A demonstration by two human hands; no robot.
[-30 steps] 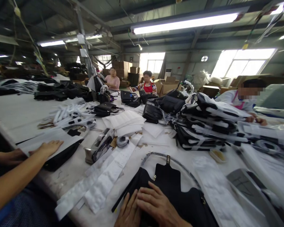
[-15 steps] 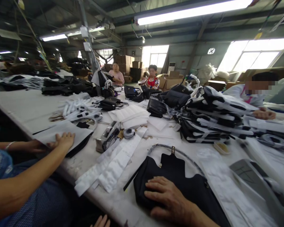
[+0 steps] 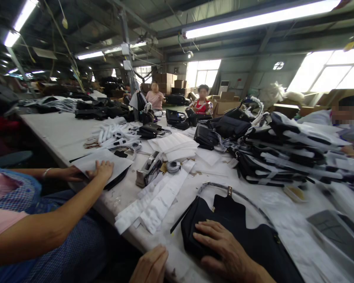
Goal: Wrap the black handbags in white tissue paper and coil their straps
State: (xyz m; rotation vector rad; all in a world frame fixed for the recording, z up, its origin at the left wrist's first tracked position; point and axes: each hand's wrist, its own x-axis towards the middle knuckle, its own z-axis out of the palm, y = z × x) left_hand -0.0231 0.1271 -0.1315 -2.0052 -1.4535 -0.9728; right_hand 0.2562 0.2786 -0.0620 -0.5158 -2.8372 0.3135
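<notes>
A black handbag (image 3: 236, 214) lies on the table in front of me, its flap spread out and its wrapped handle stretched toward the far side. My right hand (image 3: 224, 247) rests flat on the bag's left part, fingers extended, not gripping it. My left hand (image 3: 150, 265) is at the table's near edge, left of the bag and apart from it. Its fingers lie side by side, slightly bent, with nothing visible in them; the underside is hidden. Metal clasp hardware (image 3: 229, 191) shows at the flap's far end.
A co-worker's hand (image 3: 103, 171) presses a white sheet (image 3: 91, 163) over another black bag at left. Near the middle stand a tape dispenser (image 3: 149, 169) and white paper strips (image 3: 156, 204). Wrapped bags (image 3: 271, 157) are piled at right, beside a grey bin (image 3: 339, 232).
My left hand has come up farther into view, to the table edge. My right hand stays flat on the handbag. The whole view has swung left, so things appear farther right.
</notes>
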